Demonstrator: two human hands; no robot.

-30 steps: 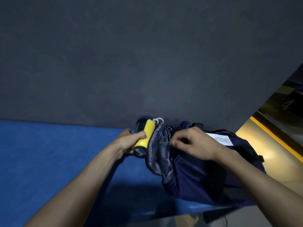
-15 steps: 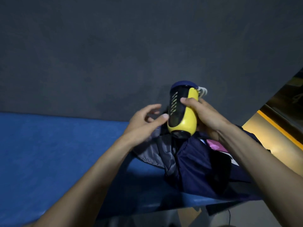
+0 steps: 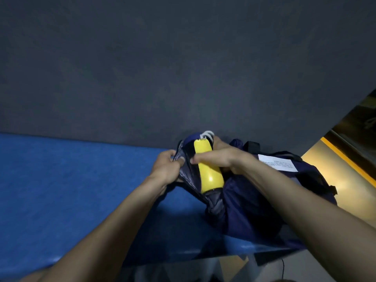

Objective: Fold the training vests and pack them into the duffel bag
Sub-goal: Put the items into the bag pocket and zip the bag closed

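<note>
Left hand (image 3: 165, 169) grip pinches the duffel bag (image 3: 264, 210) rim, apparently holding the mouth wide, while right hand (image 3: 221, 158) grip, wrapped around yellow bottle (image 3: 209, 174), angles it inside.

White label (image 3: 277, 162) on top of navy duffel bag (image 3: 254, 208), right of yellow bottle (image 3: 209, 171): several lines of small dark print, seen upside down, too blurred to read. Bottle: no legible marking. No other text, brand, number visible.

A yellow bottle (image 3: 208, 169), blue tabletop (image 3: 71, 190), grey wall (image 3: 162, 68).
</note>
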